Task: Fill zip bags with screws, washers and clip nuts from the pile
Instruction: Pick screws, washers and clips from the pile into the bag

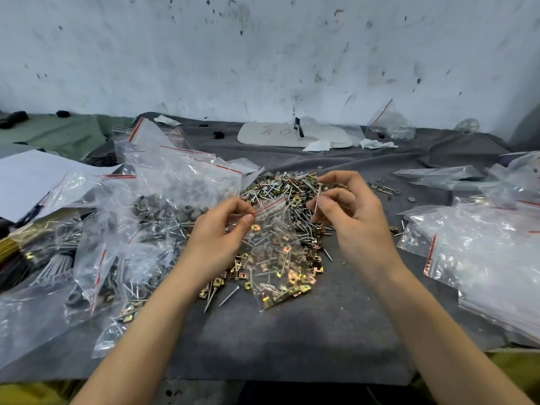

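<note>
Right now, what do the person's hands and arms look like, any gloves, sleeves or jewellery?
No gloves on the left hand or right hand, and no rings, watch or bracelet show. Both forearms are uncovered, with no sleeve in view.

Zip bag (273, 249): clear glossy crinkled plastic. Pile (287, 197): shiny metal screws, brassy iridescent clip nuts. Desk (292, 331) cover: matt grey cloth. Wall at 12 o'clock (263, 54): rough, scuffed.
</note>
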The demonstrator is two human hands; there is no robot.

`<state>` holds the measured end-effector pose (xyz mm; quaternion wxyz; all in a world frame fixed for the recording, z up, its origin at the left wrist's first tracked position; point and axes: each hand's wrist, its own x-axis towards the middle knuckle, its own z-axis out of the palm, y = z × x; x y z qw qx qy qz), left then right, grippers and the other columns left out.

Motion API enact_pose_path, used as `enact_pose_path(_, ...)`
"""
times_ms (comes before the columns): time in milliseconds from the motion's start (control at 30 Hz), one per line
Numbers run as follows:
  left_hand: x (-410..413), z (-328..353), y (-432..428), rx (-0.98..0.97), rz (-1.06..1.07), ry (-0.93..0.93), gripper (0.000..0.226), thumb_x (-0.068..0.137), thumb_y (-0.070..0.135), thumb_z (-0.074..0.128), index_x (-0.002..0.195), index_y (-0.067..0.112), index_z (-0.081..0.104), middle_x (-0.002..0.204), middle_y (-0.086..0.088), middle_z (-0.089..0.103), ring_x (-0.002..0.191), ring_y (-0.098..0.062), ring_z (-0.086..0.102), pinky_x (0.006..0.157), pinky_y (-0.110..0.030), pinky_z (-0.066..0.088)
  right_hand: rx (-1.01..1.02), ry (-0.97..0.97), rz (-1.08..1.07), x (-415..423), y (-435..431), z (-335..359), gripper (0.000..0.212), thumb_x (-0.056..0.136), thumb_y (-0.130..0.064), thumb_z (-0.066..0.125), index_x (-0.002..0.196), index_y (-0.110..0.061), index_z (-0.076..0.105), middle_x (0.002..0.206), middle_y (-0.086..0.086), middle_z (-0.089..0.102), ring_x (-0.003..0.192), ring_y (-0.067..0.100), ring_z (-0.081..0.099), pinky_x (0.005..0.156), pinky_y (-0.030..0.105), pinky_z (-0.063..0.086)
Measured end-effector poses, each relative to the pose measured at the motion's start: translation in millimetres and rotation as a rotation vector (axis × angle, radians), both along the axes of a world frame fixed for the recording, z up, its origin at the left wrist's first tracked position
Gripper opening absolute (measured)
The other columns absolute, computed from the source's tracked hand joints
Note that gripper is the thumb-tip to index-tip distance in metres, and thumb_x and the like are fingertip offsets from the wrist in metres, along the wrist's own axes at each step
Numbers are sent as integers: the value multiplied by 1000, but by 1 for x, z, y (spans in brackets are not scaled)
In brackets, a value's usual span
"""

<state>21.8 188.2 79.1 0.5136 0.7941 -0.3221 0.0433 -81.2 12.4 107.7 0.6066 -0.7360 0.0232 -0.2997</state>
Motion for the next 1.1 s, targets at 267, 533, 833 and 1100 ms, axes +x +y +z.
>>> enact_pose_path(267, 5, -9, -3, 81, 48, -31, 13, 90, 9, 64, 87, 22, 62, 88, 14, 66, 88, -4, 63, 72, -9, 44, -12, 80, -16, -2, 0, -8, 25, 90, -6, 60, 99, -30, 60, 81, 1, 71, 75, 5, 64, 78, 28, 52)
enact_pose_path(533, -18, 8, 2, -52, -41, -83, 25, 91, 8, 62, 85, 31, 60, 101, 6, 69, 96, -9, 65, 83, -36, 54, -3, -38, -42, -5, 5, 10, 19, 85, -8, 67, 89, -25, 61, 85, 6, 72, 84, 18, 68, 77, 31, 54)
enact_pose_path(833, -48, 30, 3, -93, -224, -235, 12, 85, 15, 61, 87, 26, 63, 106, 13, 65, 100, -7, 64, 83, -26, 55, -396, -145, -75, -10, 20, 37, 24, 81, -13, 73, 86, -31, 58, 83, -10, 69, 86, 6, 66, 83, 31, 53)
enact_pose_path(1100, -47, 30, 6, -107, -226, -220, 14, 85, 15, 61, 87, 28, 63, 107, 13, 65, 101, -9, 64, 83, -33, 56, -404, -113, -51, -8, 12, 28, 15, 85, -26, 68, 99, -29, 63, 89, -12, 69, 88, 5, 65, 77, 23, 49)
